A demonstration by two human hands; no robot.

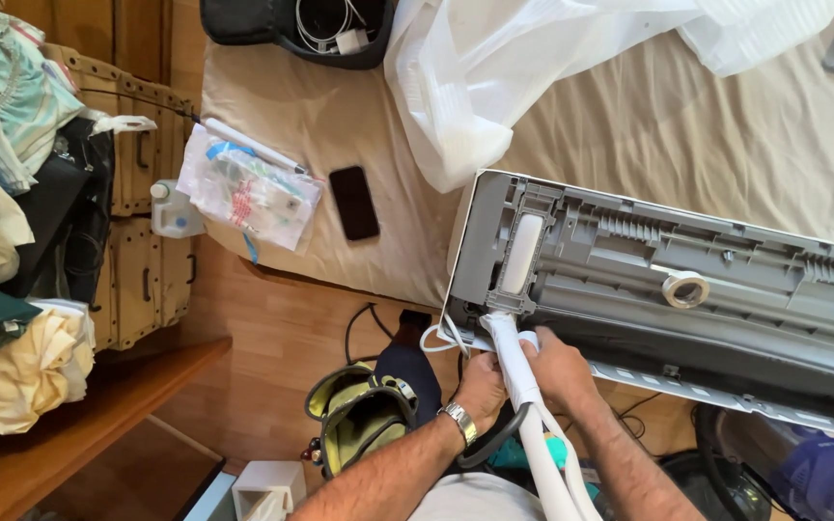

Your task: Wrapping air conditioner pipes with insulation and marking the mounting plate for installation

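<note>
below me the floor is warm wooden boards, lit by soft daylight. ahead stands a bed under a beige sheet, its edge running across my view. to my left a wooden bench juts in at an angle, with a heap of cream and patterned cloth on it. behind that stand wooden drawer units with dark metal handles, pushed against the bed's side. an open olive tool bag sits on the boards.
</note>
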